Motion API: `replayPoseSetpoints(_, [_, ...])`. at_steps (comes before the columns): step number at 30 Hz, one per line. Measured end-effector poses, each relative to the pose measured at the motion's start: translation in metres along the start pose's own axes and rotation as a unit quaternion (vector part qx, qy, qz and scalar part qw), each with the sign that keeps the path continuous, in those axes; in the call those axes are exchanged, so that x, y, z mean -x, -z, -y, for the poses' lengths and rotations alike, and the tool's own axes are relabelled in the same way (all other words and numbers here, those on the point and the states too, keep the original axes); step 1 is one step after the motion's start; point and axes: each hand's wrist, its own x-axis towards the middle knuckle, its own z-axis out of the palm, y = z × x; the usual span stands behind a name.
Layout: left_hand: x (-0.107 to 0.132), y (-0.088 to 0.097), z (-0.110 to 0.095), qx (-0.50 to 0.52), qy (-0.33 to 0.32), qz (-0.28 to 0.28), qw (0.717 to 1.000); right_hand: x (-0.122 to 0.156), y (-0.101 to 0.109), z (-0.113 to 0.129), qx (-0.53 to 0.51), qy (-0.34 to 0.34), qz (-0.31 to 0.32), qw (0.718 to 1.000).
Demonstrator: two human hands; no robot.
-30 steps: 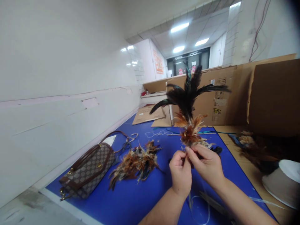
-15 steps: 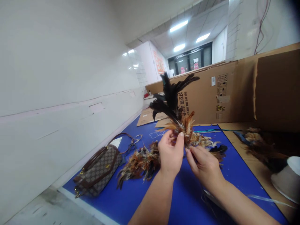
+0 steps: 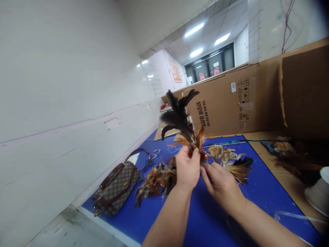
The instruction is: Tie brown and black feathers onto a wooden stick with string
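My left hand (image 3: 187,169) pinches the lower part of a feather bunch (image 3: 178,118) above the blue table. Long black feathers fan up from it, with shorter orange-brown ones around their base. Close beside it, my right hand (image 3: 224,182) has thumb and fingers pressed together just below the bunch. What those fingers grip is too small to make out. Left of my left hand lies a pile of brown and grey feathers (image 3: 156,178). Behind my right hand are paler cream feathers (image 3: 222,154) and a brown-and-black tuft (image 3: 241,169).
A patterned handbag (image 3: 117,187) lies at the table's left side, near the white wall. A large cardboard sheet (image 3: 221,106) stands along the back. To the right are more dark feathers (image 3: 295,161) and a white spool-like object (image 3: 318,192). The blue table (image 3: 269,192) shows between.
The feather bunch has tipped left and come slightly lower in my left hand. My right hand stays pinched near its base. The whole view has shifted a little.
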Motion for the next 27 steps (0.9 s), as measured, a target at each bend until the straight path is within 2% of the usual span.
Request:
replayPoseSetpoints(5, [0.006, -0.009, 0.002, 0.025, 0.027, -0.027, 0.999, 0.0, 0.001, 0.0, -0.004, 0.01, 0.004, 1.0])
replayPoseSetpoints(7, [0.007, -0.008, 0.004, 0.045, 0.033, -0.02, 0.998, -0.001, 0.001, -0.001, -0.004, 0.011, 0.004, 1.0])
replayPoseSetpoints(10, [0.01, -0.006, 0.004, 0.055, 0.014, 0.002, 0.998, -0.002, 0.002, -0.004, -0.003, 0.01, -0.001, 1.0])
replayPoseSetpoints(13, [0.012, -0.008, 0.001, 0.018, -0.006, 0.002, 1.0, -0.002, 0.001, -0.005, -0.003, 0.007, -0.002, 1.0])
replayPoseSetpoints(15, [0.012, -0.012, 0.0, -0.019, -0.01, -0.026, 0.999, 0.0, 0.0, -0.005, 0.0, 0.012, 0.002, 1.0])
replayPoseSetpoints(19, [0.006, -0.019, 0.006, -0.094, -0.027, -0.127, 0.987, 0.003, 0.0, -0.005, 0.006, 0.027, 0.014, 1.0])
replayPoseSetpoints(21, [0.004, -0.02, 0.012, -0.106, -0.037, -0.149, 0.983, 0.004, 0.0, -0.005, 0.004, 0.026, 0.015, 1.0])
replayPoseSetpoints(27, [0.007, -0.02, 0.012, -0.076, -0.012, -0.107, 0.991, 0.004, 0.001, -0.006, -0.002, 0.023, 0.017, 1.0])
